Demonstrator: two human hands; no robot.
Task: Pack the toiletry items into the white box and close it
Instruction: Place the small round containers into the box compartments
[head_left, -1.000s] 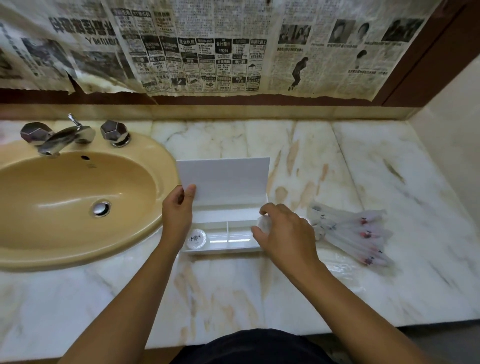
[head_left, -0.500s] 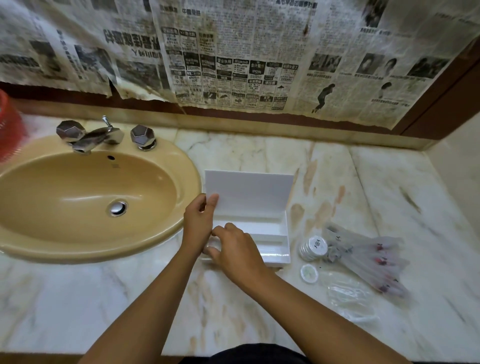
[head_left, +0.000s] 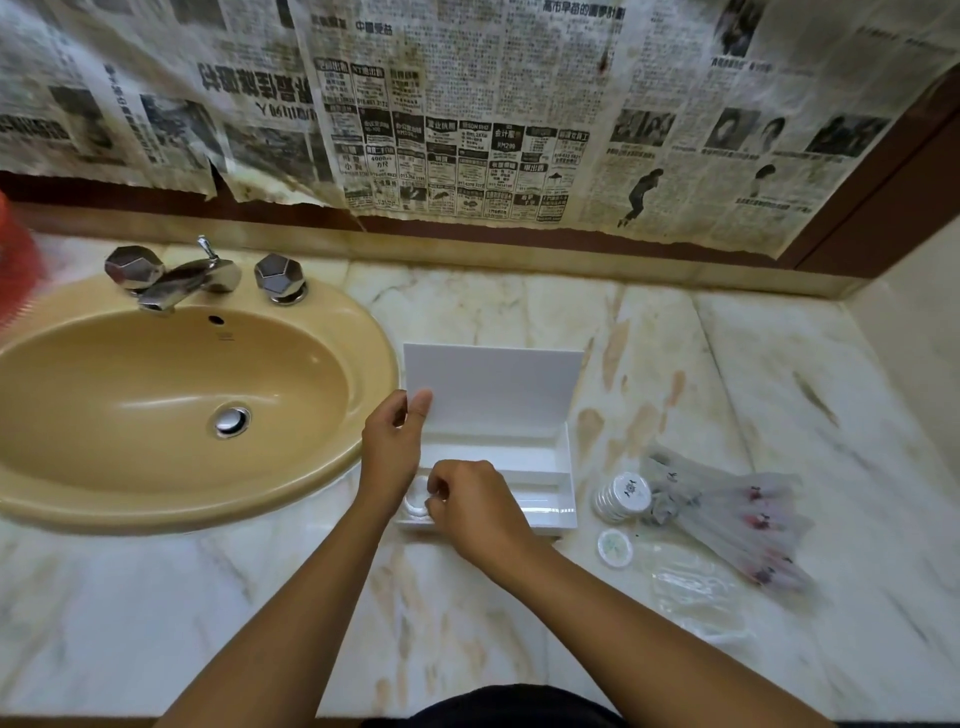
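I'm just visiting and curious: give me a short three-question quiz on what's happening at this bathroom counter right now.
1. True or false: the lid of the white box is shut.
2. Which hand holds the lid upright? A) left hand B) right hand C) neither
3. Fill in: the stack of round discs and the clear packets lie on the marble counter to the ____ of the box.

Key
1. False: the lid stands open.
2. A. The right hand is down at the front left compartment, on a round disc.
3. Right, on the side away from the sink.
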